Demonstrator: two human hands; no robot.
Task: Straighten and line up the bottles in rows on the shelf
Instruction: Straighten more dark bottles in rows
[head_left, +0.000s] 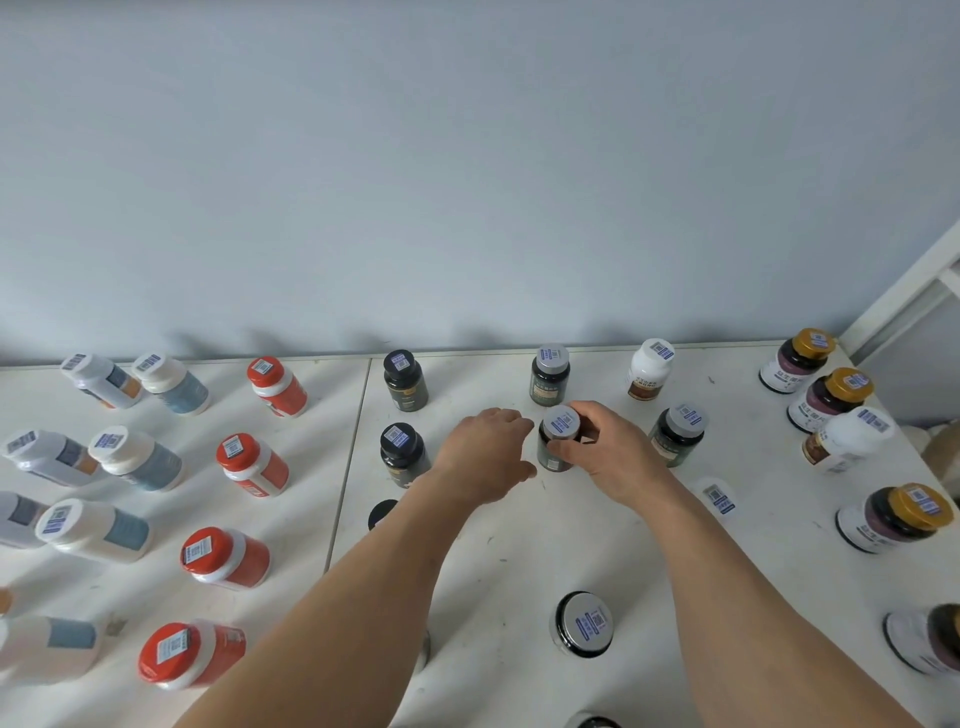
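White shelf below a pale blue wall, set with upright capped bottles in loose rows; contents hidden by opaque or dark walls.

Far left of the grip: white bottles with grey-blue labels in two columns, then a column of red-capped orange bottles. Just left of the grip: black-capped dark bottles, one behind another.

Right of the grip: a second grey-capped dark green bottle, white-capped bottles, and at the far right gold-capped purple bottles with white labels in Chinese characters, too small to read. Every cap topped with a small blue-and-white barcode sticker; codes unreadable.

Both bare forearms stretched forward from the near edge, converging on one grey-capped dark green bottle, upright mid-shelf, directly in front of a matching bottle.

Right hand closed around it, thumb and fingers on its side. Left hand palm down, fingers curled loosely, beside the bottle; contact unclear, nothing held.
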